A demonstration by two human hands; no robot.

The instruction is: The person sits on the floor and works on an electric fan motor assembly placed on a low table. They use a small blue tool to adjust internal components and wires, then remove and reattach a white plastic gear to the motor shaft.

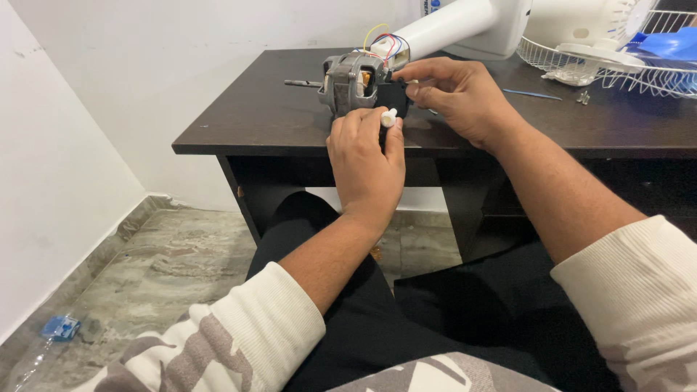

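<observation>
1. While the person sits at a dark tabletop [254,120], both hands work on a small electric fan motor [350,80] that stands near the front edge of the tabletop.
2. The left hand [367,156] is in front of the motor, and its fingers [394,134] are closed around a small white plastic knob [389,117], which is just beside the black part at the back of the motor.
3. The right hand [456,94] comes from the right side, and its fingers [421,72] are pinched on the black part [393,94] of the motor, touching it from above.
4. A thin metal shaft [301,83] sticks out from the left side of the motor, almost level with the tabletop.
5. Coloured wires [383,40], yellow, red and blue, go from the top of the motor into a white tube-shaped fan neck [443,29] that lies behind it.
6. On the right, well apart from the hands, a white wire fan guard [617,72] rests on the tabletop, and a blue fan blade [671,43] lies in it.
7. Small screws [583,96] lie near the guard, and a thin blue stick [534,94] lies between them and the right hand.
8. Both arms wear white sleeves [268,319] pushed up from the wrists.
9. On the marble floor [167,254], down at the left by the wall, lies a small blue object [59,327].
</observation>
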